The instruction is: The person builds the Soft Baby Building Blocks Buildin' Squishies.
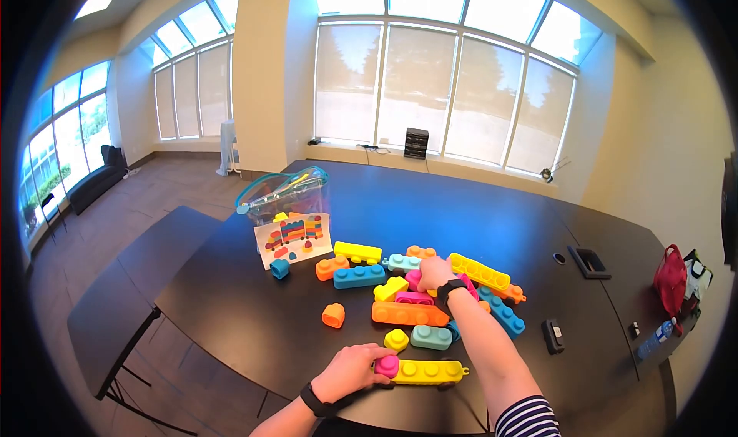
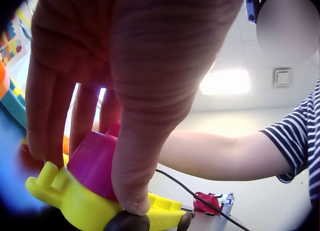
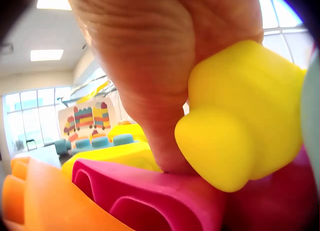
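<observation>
My left hand (image 1: 355, 372) holds a pink block (image 2: 93, 161) between thumb and fingers, on one end of a yellow wheeled train base (image 1: 432, 372) near the table's front edge. Among the loose blocks, my right hand (image 1: 437, 272) reaches down, fingertips hidden. A pink block (image 1: 414, 280) shows just left of its fingers. In the right wrist view the thumb points down behind a hollow-sided pink block (image 3: 145, 193), and a rounded yellow block (image 3: 245, 116) overlaps the palm. I cannot tell what the right fingers hold.
Around the hands lie an orange long block (image 1: 409, 314), a teal block (image 1: 359, 276), a light teal block (image 1: 431, 337) and a small orange block (image 1: 333, 315). A clear bag (image 1: 304, 197) stands behind a picture card (image 1: 296, 239). A black device (image 1: 553, 335) lies at right.
</observation>
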`<act>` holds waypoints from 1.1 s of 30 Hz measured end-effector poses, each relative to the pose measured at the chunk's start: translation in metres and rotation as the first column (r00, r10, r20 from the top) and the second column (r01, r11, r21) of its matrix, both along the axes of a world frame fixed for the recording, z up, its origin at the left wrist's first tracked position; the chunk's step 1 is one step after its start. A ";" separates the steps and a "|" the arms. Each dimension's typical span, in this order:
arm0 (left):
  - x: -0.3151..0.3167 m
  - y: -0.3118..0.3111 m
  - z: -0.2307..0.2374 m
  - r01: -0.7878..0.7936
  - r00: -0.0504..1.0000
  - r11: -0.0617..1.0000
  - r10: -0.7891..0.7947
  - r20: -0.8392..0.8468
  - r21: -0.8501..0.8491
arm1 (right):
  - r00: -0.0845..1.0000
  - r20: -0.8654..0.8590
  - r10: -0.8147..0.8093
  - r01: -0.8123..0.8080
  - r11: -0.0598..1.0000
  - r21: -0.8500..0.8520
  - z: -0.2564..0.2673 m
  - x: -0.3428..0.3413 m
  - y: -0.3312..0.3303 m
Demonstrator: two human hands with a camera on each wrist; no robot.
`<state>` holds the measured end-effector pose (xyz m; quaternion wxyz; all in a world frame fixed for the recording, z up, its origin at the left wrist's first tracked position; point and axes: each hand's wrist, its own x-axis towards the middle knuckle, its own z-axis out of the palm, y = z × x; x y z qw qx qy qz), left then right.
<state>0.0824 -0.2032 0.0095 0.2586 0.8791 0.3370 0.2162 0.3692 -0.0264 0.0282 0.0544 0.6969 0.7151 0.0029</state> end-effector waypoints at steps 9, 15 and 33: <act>-0.001 0.002 -0.002 -0.003 1.000 1.000 0.003 0.028 0.003 | 0.290 -0.823 0.489 0.168 0.820 0.547 0.048 0.048 -0.052; 0.003 -0.001 0.005 -0.018 1.000 0.999 0.019 0.023 -0.034 | 0.380 -0.846 0.373 -0.083 0.925 0.371 0.076 0.038 -0.182; 0.004 -0.001 0.007 0.001 0.998 0.998 0.003 0.063 -0.057 | 0.632 -0.643 0.433 -0.311 0.901 0.301 0.004 -0.004 -0.254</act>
